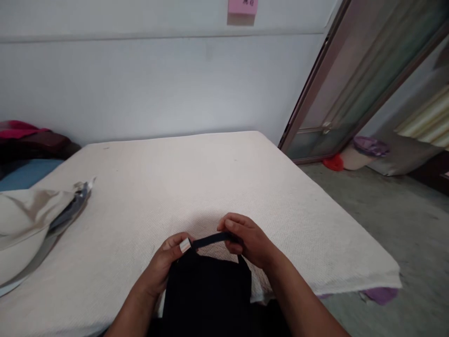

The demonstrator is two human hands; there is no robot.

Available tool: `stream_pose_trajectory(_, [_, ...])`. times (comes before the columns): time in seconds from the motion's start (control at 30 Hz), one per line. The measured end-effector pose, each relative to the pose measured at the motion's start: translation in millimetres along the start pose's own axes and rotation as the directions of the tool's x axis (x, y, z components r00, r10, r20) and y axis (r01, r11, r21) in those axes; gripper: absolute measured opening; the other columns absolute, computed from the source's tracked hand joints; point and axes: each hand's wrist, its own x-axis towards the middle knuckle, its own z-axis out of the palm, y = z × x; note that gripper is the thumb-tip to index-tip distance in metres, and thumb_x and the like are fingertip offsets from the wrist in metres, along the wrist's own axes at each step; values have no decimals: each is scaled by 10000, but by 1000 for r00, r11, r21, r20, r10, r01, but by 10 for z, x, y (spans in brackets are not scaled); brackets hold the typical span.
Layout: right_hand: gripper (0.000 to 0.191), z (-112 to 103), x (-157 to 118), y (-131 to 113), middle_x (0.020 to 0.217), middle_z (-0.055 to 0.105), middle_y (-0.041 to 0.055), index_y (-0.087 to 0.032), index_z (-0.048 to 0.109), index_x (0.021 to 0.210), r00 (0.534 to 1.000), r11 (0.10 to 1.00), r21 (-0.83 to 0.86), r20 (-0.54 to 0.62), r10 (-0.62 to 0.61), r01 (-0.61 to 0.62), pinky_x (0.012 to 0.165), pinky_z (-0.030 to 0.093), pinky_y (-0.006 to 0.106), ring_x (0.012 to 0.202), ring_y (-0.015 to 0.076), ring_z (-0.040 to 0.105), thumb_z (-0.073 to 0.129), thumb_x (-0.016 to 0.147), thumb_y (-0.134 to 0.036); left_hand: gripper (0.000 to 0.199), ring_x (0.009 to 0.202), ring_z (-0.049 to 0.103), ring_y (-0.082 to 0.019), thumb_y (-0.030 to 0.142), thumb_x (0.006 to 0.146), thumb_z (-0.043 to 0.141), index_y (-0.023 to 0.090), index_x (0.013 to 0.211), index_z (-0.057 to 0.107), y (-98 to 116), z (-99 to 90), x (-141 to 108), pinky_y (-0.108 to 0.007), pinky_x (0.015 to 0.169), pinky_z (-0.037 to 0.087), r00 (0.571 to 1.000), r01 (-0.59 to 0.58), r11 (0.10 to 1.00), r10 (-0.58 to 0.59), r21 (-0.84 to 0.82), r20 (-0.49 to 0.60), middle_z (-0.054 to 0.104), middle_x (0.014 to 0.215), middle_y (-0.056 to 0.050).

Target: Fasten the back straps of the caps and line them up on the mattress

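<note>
A black cloth piece (208, 295) with a narrow black strap (212, 239) along its top hangs at the near edge of the bed-like surface. Whether it is an apron or a bag, I cannot tell. My left hand (164, 260) is closed on the strap's left end, where a small white label (185, 245) shows by the thumb. At the other end, my right hand (245, 238) pinches the strap between thumb and fingers. The stretch of strap between both hands is nearly straight and slants slightly up to the right.
A cream textured cover (175, 178) spreads over the surface up to the white wall. Pale caps (24, 234) lie at the left, with folded dark and pink clothes (35, 138) behind them. On the right are a sliding door (326, 84) and a bin with a purple liner (368, 147).
</note>
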Motion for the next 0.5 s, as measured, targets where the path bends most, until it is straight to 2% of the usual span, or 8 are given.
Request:
stream_pose_trajectory(0.1, [236,26,9,42,582,469,-34,-135,587,842,995,998,-69,102,10,-3,411,220,182,440,40,334,601,824,-369,193,515,539,-95,284,679,733,167,822,676,-41,-39,1,-182,496,397,999,32,999,-32,-8,-13,641,656,-18])
stream_pose_trajectory(0.27, [200,28,35,56,539,441,-57,-136,614,854,979,988,-154,198,55,-24,419,225,179,448,44,336,654,787,-320,198,508,516,-94,307,687,713,159,811,668,-54,-69,-9,-187,483,385,998,17,999,-20,38,63,619,664,-17])
stream_pose_trajectory(0.4, [173,82,38,6,595,509,-32,-136,637,874,965,978,-206,261,35,20,466,309,177,504,53,422,637,800,-292,181,561,560,-115,289,682,715,157,801,676,-56,-80,-22,-199,521,418,999,34,998,-36,55,27,637,705,-25])
stream_pose_trajectory(0.5, [188,151,36,-29,650,522,-30,-145,653,912,943,981,-195,323,82,-18,460,307,168,508,42,414,670,767,-265,171,561,578,-116,266,675,723,169,812,689,-56,-74,-30,-195,529,431,999,44,998,-45,43,7,658,688,-24])
